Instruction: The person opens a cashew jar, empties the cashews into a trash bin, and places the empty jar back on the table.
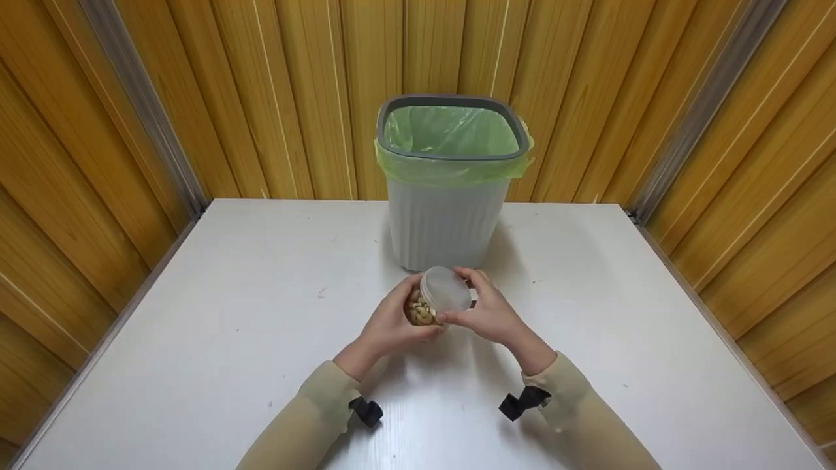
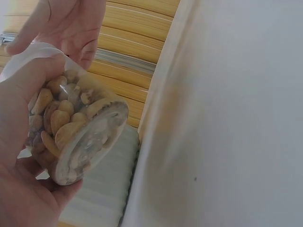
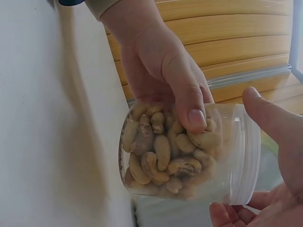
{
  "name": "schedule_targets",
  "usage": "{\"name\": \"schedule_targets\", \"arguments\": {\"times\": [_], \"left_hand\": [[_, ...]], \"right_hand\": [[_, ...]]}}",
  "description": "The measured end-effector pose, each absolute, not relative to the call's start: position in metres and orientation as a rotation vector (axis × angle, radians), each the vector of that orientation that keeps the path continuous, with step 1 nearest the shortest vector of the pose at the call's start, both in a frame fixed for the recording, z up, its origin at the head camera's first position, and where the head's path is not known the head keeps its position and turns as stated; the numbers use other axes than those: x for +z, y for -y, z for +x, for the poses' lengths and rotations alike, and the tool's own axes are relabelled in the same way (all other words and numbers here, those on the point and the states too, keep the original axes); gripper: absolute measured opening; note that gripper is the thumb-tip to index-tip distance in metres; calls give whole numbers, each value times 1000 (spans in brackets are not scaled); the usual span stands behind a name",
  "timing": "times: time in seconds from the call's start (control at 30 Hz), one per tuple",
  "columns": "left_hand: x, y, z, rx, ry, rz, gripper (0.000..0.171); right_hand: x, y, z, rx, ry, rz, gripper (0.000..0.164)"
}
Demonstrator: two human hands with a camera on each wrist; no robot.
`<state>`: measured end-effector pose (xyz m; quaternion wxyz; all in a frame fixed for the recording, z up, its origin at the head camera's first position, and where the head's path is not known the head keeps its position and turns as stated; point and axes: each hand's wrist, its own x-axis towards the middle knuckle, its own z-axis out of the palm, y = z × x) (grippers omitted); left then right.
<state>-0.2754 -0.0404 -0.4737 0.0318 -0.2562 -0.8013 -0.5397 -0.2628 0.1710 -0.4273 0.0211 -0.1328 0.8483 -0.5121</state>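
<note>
There are two hands, one jar, one lid, one bin, one liner and two sleeves.

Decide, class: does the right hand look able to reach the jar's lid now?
Probably yes: nothing lies between the right hand and the lid, and the left hand holds the jar.

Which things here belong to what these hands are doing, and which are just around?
In the job:
- left hand, gripping the jar of nuts
- right hand, around the jar's lid

Apparently just around:
- bin with green liner
- white table
</note>
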Motion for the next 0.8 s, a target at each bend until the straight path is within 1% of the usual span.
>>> {"name": "schedule_targets", "arguments": {"times": [0.1, 0.47, 0.8], "left_hand": [[-475, 39, -274, -1649, 2470, -781, 90], [-473, 41, -272, -1643, 2521, -755, 86], [-470, 41, -273, -1649, 2538, -754, 87]], "right_hand": [[-429, -167, -261, -1594, -2656, -402, 93], [-433, -165, -261, -1663, -2657, -391, 87], [-434, -167, -263, -1671, -2645, -414, 86]]}}
